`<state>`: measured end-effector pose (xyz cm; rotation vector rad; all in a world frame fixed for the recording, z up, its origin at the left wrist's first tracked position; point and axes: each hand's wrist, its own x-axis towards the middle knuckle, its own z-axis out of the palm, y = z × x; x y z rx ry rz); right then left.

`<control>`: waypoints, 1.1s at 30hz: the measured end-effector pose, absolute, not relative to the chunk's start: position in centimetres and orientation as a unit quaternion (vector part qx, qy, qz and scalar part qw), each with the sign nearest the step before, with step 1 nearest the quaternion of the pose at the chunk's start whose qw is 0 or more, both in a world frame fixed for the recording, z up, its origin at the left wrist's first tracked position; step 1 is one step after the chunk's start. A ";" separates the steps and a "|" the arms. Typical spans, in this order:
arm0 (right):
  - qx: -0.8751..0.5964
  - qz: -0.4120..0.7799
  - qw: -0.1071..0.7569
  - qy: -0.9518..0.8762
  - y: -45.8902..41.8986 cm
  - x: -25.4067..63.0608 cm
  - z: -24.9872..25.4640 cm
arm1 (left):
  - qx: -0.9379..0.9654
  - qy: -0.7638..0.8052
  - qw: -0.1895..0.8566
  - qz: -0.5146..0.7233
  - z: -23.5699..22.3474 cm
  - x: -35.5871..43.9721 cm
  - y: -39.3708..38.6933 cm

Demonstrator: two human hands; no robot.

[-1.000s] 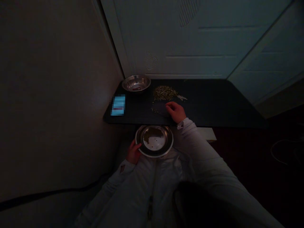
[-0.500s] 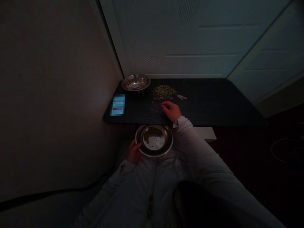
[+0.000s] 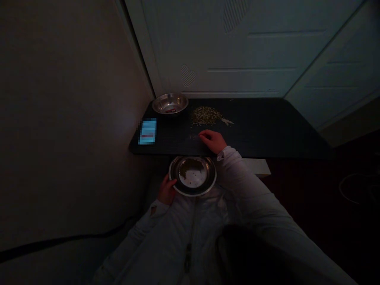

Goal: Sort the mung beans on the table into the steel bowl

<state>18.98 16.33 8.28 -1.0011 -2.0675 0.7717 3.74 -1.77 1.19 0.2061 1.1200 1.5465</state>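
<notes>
My left hand (image 3: 166,190) grips the rim of a metal bowl (image 3: 192,191) held over my lap, just below the table's front edge. Dark greenish grains lie along the far side of its bottom. Above the dark table, my right hand (image 3: 213,141) has its fingers drawn together over a few scattered bits (image 3: 193,137); whatever is between the fingertips is too small to make out. Beyond that hand lies a pile of mixed green and pale grains (image 3: 206,116), with a little group of pale pieces (image 3: 227,122) at its right end.
A second metal bowl (image 3: 170,103) with a red label inside stands at the table's back left. A lit, blurred phone-like screen (image 3: 147,132) lies in front of it. The black table (image 3: 267,130) meets a white panelled door (image 3: 237,83); a wall (image 3: 74,118) rises at left.
My right hand has shifted slightly toward me and to the left, over the scattered bits. My left hand and the bowl have stayed in place.
</notes>
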 end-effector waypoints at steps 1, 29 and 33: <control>-0.384 0.303 0.350 -0.799 16.3 19.0 8.3 | 0.088 0.478 0.575 0.659 1.2 3.7 -1.8; -0.340 0.395 0.269 -0.810 16.0 19.3 8.1 | 0.088 0.491 0.566 0.657 1.4 3.8 -1.8; -0.349 0.436 0.320 -0.765 16.1 19.5 8.2 | 0.088 0.477 0.574 0.660 1.4 3.7 -1.7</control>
